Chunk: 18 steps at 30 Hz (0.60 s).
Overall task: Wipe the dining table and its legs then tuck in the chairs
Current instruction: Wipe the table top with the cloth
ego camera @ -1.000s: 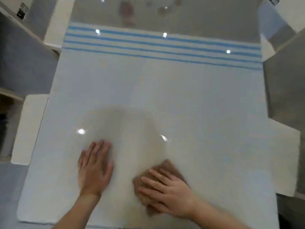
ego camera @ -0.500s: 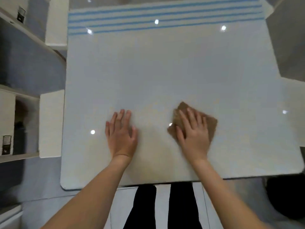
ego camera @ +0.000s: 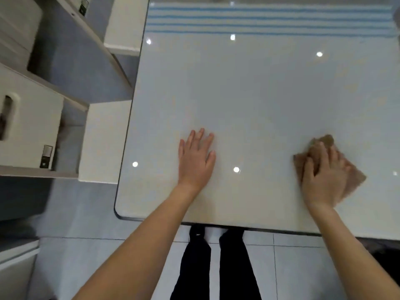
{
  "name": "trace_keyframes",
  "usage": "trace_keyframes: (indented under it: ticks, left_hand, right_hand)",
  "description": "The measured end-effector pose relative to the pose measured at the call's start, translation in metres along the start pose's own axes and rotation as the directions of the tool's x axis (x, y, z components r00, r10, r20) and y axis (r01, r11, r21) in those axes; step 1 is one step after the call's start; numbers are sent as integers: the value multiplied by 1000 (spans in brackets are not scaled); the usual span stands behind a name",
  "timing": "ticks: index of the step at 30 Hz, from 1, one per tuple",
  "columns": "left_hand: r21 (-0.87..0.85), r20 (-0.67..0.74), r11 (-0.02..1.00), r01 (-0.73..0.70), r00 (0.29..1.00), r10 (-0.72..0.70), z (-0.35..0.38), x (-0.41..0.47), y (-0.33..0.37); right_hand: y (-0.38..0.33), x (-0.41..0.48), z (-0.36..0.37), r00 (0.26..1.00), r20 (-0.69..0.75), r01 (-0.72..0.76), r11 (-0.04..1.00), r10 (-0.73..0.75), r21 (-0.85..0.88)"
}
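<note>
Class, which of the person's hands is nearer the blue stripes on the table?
Left. The left hand lies flat, slightly closer to the blue stripes; the right hand presses the cloth marginally lower.

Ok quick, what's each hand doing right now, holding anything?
Left hand: open, flat on the table, holding nothing.
Right hand: fingers pressed down on the brown cloth, gripping it against the table.

Glossy table (ego camera: 259,94); soft brown cloth (ego camera: 355,176)

The right hand (ego camera: 324,176) has slid the brown cloth (ego camera: 355,176) rightward across the table (ego camera: 259,94), away from the left hand (ego camera: 195,159).
</note>
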State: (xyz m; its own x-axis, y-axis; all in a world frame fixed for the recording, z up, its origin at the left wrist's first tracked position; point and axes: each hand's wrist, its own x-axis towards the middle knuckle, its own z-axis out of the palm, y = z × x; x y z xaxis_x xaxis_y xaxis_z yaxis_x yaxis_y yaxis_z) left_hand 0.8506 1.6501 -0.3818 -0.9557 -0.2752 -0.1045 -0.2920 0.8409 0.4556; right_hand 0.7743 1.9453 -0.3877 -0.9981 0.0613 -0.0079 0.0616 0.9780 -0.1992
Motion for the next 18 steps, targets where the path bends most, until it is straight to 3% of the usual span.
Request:
trace_keyframes:
  ticks: [3, 6, 8, 11, 12, 13, 14, 16, 18]
  left_hand:
    - [28, -77, 995, -100, 992, 102, -26, -19, -39]
    - [117, -140, 992, -49, 988, 65, -48, -44, -89]
    - [176, -136, 984, -27, 989, 51, -58, -57, -120]
    - [192, -77, 980, -54, 995, 70, -64, -67, -151]
    - [161, -73, 985, -62, 994, 75, -63, -68, -155]
    - [129, -83, 990, -64, 994, 75, -61, -69, -156]
    - [105, -99, 993, -61, 992, 72, -59, -69, -156]
    - [82, -123, 995, -60, 990, 70, -57, -68, -156]
    - [57, -133, 997, -54, 989, 61, -58, -69, -157]
  right_hand:
    - [-69, -53, 16, 974, 33, 222, 974, -224, 54]
    - [-133, -118, 27, 870, 70, 477, 870, -487, 123]
    - [-153, -139, 31, 691, 113, 695, 699, -714, 165]
    - [-150, -102, 30, 235, 166, 945, 265, -958, 192]
    - [-151, -76, 30, 132, 173, 966, 166, -976, 200]
    - [-156, -48, 31, 114, 167, 966, 149, -979, 213]
    - [-164, -17, 33, 192, 137, 951, 219, -972, 219]
    - [-188, 46, 41, 502, 40, 841, 499, -864, 208]
    - [-217, 94, 48, 770, 11, 629, 761, -638, 158]
